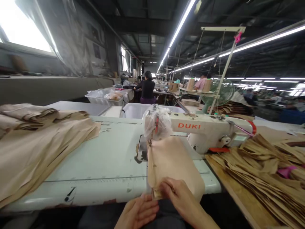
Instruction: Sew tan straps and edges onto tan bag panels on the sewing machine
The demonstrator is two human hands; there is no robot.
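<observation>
A piece of pale beige fabric (172, 168) lies folded on the pale green sewing table (95, 159), its upper end under the needle of a white DUKI sewing machine (209, 127). A clear plastic bag (157, 122) covers the machine's head end. My right hand (181, 198) grips the fabric's folded lower edge between thumb and fingers. My left hand (137, 211) lies just below, its fingertips at the fabric's lower corner. Whether those fingers grip it, I cannot tell. A pile of tan fabric (35, 143) sits to the left, and a stack of tan cut pieces (262, 168) sits to the right.
The right stack rests on a wooden board (240, 194). Behind the machine stand a thread stand (224, 63), a green fan (221, 93) and a white bin (140, 111). Co-workers (147, 89) sit at further tables along the long workshop.
</observation>
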